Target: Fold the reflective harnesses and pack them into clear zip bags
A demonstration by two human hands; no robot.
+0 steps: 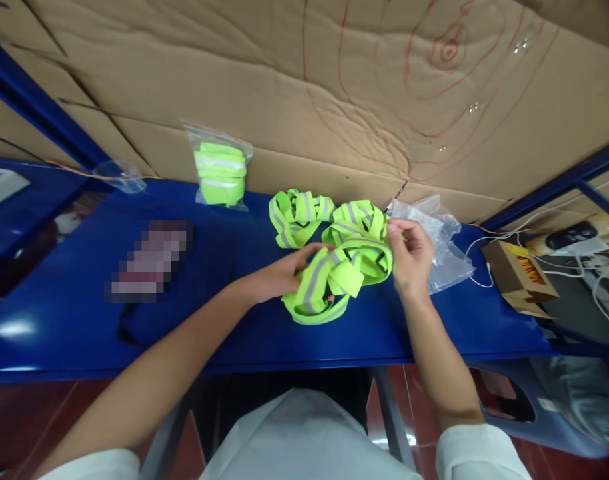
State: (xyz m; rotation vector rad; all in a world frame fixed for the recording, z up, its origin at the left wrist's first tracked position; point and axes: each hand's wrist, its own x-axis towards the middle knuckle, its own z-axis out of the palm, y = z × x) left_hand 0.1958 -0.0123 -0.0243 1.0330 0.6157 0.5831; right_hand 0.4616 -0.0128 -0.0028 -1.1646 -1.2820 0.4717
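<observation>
A loose bundle of neon yellow-green reflective strap [314, 283] with grey stripes is between my hands above the near middle of the table. My left hand [279, 275] grips its left side, the fingers partly hidden behind the loops. On the right, my right hand [411, 255] pinches a band edge between thumb and fingertips. Just beyond lie two more coiled reflective straps, one at the left [304, 212] and one at the right [357, 217], the latter partly covered by the held bundle. Dark buckle-like pieces show among the loops.
A clear bag of folded reflective strap [222, 173] leans against the cardboard wall [234, 67]. Crumpled clear bags [437, 247] lie beside my right hand. A clear plastic cup [119, 175], a blurred-out flat item [149, 260], and an open cardboard box [522, 280] with cables are on the blue table [194, 347].
</observation>
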